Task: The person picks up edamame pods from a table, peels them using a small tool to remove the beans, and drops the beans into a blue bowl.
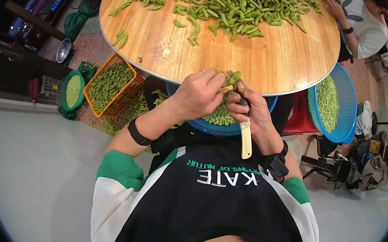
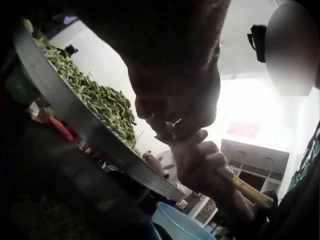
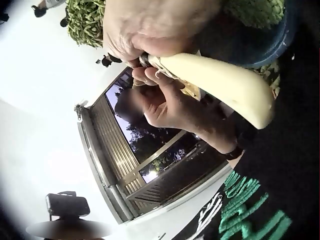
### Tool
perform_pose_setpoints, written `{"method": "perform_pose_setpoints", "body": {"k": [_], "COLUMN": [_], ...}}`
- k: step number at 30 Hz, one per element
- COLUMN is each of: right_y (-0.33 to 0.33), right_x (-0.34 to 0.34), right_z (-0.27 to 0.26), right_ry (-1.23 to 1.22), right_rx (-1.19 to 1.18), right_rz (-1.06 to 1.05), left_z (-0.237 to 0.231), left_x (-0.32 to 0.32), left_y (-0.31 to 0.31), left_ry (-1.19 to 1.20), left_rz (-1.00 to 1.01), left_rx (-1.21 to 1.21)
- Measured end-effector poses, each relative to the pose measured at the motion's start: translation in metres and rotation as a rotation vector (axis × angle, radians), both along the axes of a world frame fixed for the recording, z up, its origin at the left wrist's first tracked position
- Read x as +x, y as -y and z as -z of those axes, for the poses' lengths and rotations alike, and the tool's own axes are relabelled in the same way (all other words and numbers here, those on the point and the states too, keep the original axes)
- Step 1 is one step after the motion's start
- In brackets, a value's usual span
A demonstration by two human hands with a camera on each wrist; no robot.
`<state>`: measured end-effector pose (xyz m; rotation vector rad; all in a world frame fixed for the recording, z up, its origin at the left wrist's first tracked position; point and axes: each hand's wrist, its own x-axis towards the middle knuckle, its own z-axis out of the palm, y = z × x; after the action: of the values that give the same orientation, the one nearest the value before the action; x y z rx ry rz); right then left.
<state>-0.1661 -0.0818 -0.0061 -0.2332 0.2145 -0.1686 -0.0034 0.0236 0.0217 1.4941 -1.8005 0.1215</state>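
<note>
Both hands meet just over the table's near edge. My right hand (image 1: pixel 255 109) grips a knife by its cream handle (image 1: pixel 246 140), which points back toward the chest. Green pods (image 1: pixel 232 79) lie between the fingertips of the two hands. The left hand (image 1: pixel 197 94) has its fingers curled and pinches the pods from the other side. In the right wrist view the handle (image 3: pixel 220 82) runs out below the right palm (image 3: pixel 155 25), with the left hand (image 3: pixel 172 107) close beyond. The knife's blade is mostly hidden by the fingers.
A pile of pods (image 1: pixel 244 6) covers the far part of the round wooden table (image 1: pixel 163 51). Under its near edge is a blue basin (image 1: pixel 217 129) of shelled beans. An orange crate (image 1: pixel 128 96) stands left, a blue basket (image 1: pixel 346 108) right. Another person (image 1: pixel 367 26) sits at the right.
</note>
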Motion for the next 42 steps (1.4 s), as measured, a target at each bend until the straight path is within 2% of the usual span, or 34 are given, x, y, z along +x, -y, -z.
{"method": "perform_pose_setpoints", "body": {"k": [4,6,7,9,10,12,13,15,16,18,19,21,22,24,25,29,31,32,34,35,36,38,40,42], "right_y": [-0.004,-0.007,-0.007,-0.007,-0.007,-0.008,-0.009,-0.009,-0.008,-0.009,-0.009,-0.010,-0.011,-0.012,-0.012,-0.005,-0.004,-0.004,-0.001,0.001,0.000,-0.004,-0.006,-0.009], "right_x": [0.000,-0.003,-0.004,-0.004,-0.003,-0.006,-0.007,-0.006,-0.006,-0.006,-0.007,-0.009,-0.009,-0.003,-0.003,-0.004,-0.005,-0.006,-0.008,-0.011,-0.010,-0.010,-0.010,-0.007], "right_z": [-0.006,-0.007,-0.007,-0.007,-0.008,-0.008,-0.008,-0.009,-0.006,0.002,0.002,0.001,0.003,0.006,0.002,0.011,0.012,0.012,0.013,0.015,0.012,0.004,0.004,0.005], "right_ry": [0.009,-0.038,-0.041,-0.028,-0.026,-0.045,-0.046,-0.076,-0.075,-0.271,-0.269,-0.481,-0.482,-0.513,-0.537,-0.455,-0.457,-0.459,-0.638,-0.653,-0.645,-0.484,-0.480,-0.477], "right_rx": [-0.015,-0.030,-0.030,-0.106,-0.108,-0.136,-0.135,-0.279,-0.281,-0.715,-0.716,-1.059,-1.057,-1.572,-1.636,-1.657,-1.802,-1.803,-1.761,-1.749,-1.750,-1.961,-1.968,-1.969], "right_rz": [-0.010,0.024,0.026,0.016,0.014,0.042,0.041,0.087,0.087,0.196,0.194,0.254,0.255,0.523,0.545,0.537,0.567,0.566,0.545,0.515,0.509,0.633,0.623,0.603], "left_z": [0.015,0.021,0.022,0.023,0.023,0.021,0.019,0.014,0.016,0.022,0.022,0.022,0.023,0.027,0.027,0.021,0.020,0.020,0.019,0.020,0.021,0.024,0.029,0.031], "left_x": [-0.001,-0.004,-0.006,-0.009,-0.011,-0.018,-0.019,-0.017,-0.018,-0.021,-0.023,-0.032,-0.035,-0.037,-0.038,-0.040,-0.040,-0.040,-0.037,-0.036,-0.034,-0.032,-0.030,-0.034], "left_y": [0.000,0.003,0.003,0.003,0.003,0.002,0.002,0.001,0.002,0.003,0.002,-0.002,-0.003,-0.004,-0.005,-0.009,-0.009,-0.011,-0.016,-0.015,-0.014,-0.014,-0.009,-0.008], "left_ry": [0.113,-0.043,-0.046,-0.313,-0.311,-0.849,-0.851,-1.325,-1.324,-1.201,-1.201,-0.623,-0.623,-0.461,-0.457,-0.436,-0.492,-0.493,-0.471,-0.471,-0.519,-0.565,-0.541,-0.580], "left_rz": [-0.055,-0.041,-0.039,-0.039,-0.041,0.004,0.004,-0.021,-0.021,-0.077,-0.078,-0.173,-0.172,-0.124,-0.099,-0.071,-0.045,-0.045,-0.064,-0.069,-0.110,-0.150,-0.211,-0.192], "left_rx": [0.002,-0.115,-0.114,-0.089,-0.092,0.094,0.094,0.312,0.310,0.371,0.369,0.132,0.134,0.075,0.085,0.112,0.132,0.132,0.163,0.163,0.159,0.162,0.096,0.096]}}
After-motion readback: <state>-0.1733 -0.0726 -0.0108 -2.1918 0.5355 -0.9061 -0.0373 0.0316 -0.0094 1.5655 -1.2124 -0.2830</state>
